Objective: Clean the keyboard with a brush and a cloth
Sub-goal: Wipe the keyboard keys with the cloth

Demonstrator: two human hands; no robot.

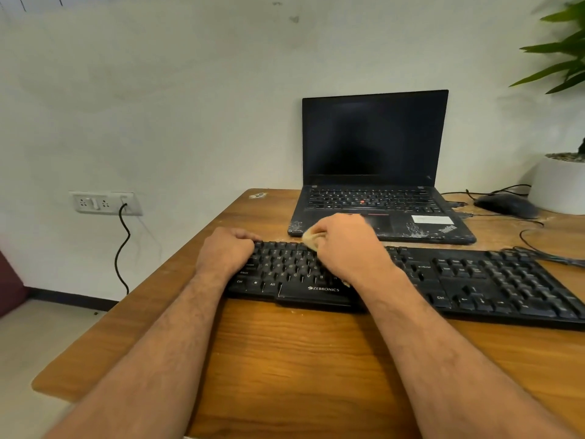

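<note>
Tan cloth [311, 238] is gripped by curled right hand [346, 245] on Zebronics keyboard [474, 280]; keyboard's left end is clasped by curled left hand [226, 250].

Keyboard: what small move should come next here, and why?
Probably slide the cloth rightward along the keys. The right hand presses it on the keyboard near the middle, the left hand steadies the left end, and the right side looks unwiped.

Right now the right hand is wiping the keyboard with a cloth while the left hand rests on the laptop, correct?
Not quite. In the head view the left hand grips the keyboard's left end, not the laptop. The right hand does hold the cloth.
</note>
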